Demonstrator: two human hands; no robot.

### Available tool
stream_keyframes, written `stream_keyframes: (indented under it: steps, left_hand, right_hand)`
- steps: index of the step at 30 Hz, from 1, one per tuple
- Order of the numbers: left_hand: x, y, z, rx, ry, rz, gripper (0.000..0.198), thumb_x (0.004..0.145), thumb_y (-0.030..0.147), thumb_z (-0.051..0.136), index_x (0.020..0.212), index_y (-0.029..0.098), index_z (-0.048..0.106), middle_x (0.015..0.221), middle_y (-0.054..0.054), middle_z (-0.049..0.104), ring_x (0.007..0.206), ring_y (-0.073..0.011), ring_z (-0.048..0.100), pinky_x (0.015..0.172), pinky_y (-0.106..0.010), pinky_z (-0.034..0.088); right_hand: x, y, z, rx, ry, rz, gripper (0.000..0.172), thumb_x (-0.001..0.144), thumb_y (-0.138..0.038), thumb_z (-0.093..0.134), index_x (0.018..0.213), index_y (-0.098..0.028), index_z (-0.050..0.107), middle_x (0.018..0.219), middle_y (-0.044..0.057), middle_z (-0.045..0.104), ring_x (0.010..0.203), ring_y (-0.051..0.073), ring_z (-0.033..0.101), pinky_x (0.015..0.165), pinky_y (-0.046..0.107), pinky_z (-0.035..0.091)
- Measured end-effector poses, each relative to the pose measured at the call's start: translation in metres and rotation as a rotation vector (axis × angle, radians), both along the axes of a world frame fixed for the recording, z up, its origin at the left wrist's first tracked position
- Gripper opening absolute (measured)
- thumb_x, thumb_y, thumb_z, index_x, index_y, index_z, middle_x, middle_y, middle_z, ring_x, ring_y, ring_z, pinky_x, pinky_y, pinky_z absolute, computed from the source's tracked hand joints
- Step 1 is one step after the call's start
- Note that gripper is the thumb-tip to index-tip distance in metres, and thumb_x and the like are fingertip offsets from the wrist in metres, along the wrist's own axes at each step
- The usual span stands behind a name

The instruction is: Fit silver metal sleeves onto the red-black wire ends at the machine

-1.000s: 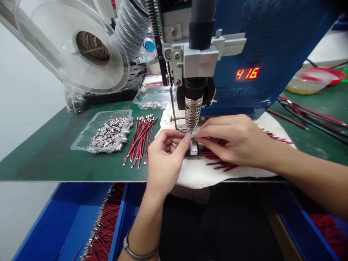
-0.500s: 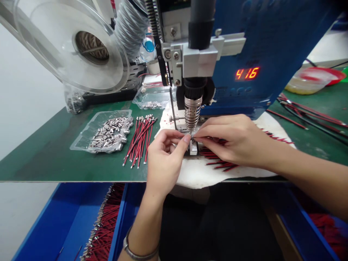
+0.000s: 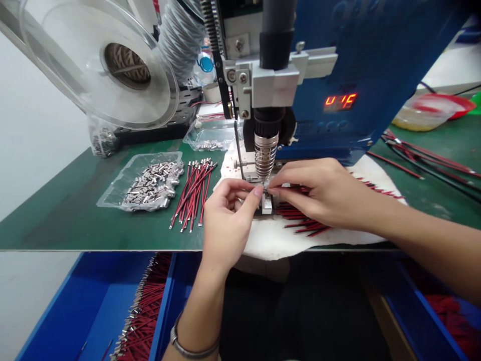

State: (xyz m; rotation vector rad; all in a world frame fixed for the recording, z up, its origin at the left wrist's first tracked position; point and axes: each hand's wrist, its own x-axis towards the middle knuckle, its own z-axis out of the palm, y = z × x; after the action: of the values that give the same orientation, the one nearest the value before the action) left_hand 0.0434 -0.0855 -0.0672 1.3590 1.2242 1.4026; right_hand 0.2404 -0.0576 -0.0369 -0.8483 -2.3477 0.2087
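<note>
My left hand (image 3: 229,215) and my right hand (image 3: 323,193) meet fingertip to fingertip under the ribbed metal nozzle (image 3: 263,155) of a blue machine (image 3: 361,60). Between the pinched fingers sits a small metal piece, mostly hidden; my right hand also pinches a thin red-and-black wire (image 3: 291,189) that runs under its palm. A small white block fixture (image 3: 266,203) stands just below the fingertips. More red-and-black wires (image 3: 304,225) lie on the white cloth (image 3: 270,238) beneath my right hand.
A bundle of terminated wires (image 3: 193,193) and an open bag of metal sleeves (image 3: 152,183) lie left on the green bench. A clear reel (image 3: 112,60) hangs upper left. Blue bins (image 3: 112,301) below hold finished wires. The machine's red display (image 3: 340,102) glows.
My hands have barely moved; the right hand slid slightly left and up. The red display, which read 416, is now mid-change and unreadable.
</note>
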Motion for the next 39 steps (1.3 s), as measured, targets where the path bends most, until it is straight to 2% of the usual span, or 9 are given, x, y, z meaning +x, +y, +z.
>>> stream_keyframes:
  steps: [11, 16, 24, 32, 39]
  left_hand:
    - [0.0002, -0.0002, 0.001, -0.004, 0.003, -0.004, 0.019, 0.085, 0.03, 0.085, 0.086, 0.019, 0.069, 0.07, 0.003, 0.067, 0.062, -0.008, 0.055, 0.058, -0.02, 0.044]
    - [-0.0004, 0.0004, -0.0005, -0.004, -0.015, -0.022, 0.02, 0.091, 0.034, 0.079, 0.087, 0.019, 0.067, 0.068, 0.003, 0.066, 0.061, -0.0092, 0.057, 0.059, -0.021, 0.045]
    - [-0.0007, 0.0003, -0.0013, -0.014, -0.026, -0.037, 0.02, 0.093, 0.037, 0.076, 0.087, 0.021, 0.066, 0.068, 0.003, 0.066, 0.063, -0.0112, 0.062, 0.061, -0.024, 0.048]
    - [-0.0017, 0.0004, -0.0022, -0.004, -0.029, -0.038, 0.018, 0.091, 0.034, 0.078, 0.087, 0.02, 0.067, 0.067, 0.003, 0.066, 0.059, -0.0097, 0.057, 0.057, -0.022, 0.044]
    - [-0.0004, 0.0003, -0.0003, -0.002, -0.025, -0.032, 0.015, 0.089, 0.027, 0.079, 0.087, 0.02, 0.067, 0.067, 0.003, 0.066, 0.062, -0.0096, 0.058, 0.061, -0.021, 0.045]
  right_hand:
    - [0.0004, 0.0013, -0.0031, 0.072, -0.015, 0.016, 0.019, 0.1, -0.015, 0.061, 0.1, -0.014, 0.079, 0.09, 0.006, 0.078, 0.075, 0.017, 0.071, 0.068, 0.027, 0.05]
    - [0.002, 0.0012, -0.0024, 0.045, -0.029, 0.007, 0.019, 0.101, -0.017, 0.06, 0.101, -0.017, 0.079, 0.092, 0.006, 0.079, 0.076, 0.016, 0.071, 0.069, 0.027, 0.05]
    - [0.0017, 0.0016, -0.0014, 0.05, -0.02, 0.02, 0.019, 0.1, -0.017, 0.06, 0.1, -0.016, 0.079, 0.092, 0.006, 0.079, 0.076, 0.016, 0.071, 0.07, 0.026, 0.05]
    - [0.002, 0.0023, -0.0021, 0.052, -0.028, 0.031, 0.019, 0.101, -0.019, 0.06, 0.1, -0.016, 0.079, 0.092, 0.007, 0.079, 0.077, 0.018, 0.072, 0.069, 0.028, 0.051]
    - [0.0021, 0.0006, -0.0021, 0.021, -0.023, 0.024, 0.019, 0.102, -0.02, 0.059, 0.101, -0.018, 0.078, 0.093, 0.007, 0.079, 0.079, 0.02, 0.073, 0.072, 0.031, 0.054]
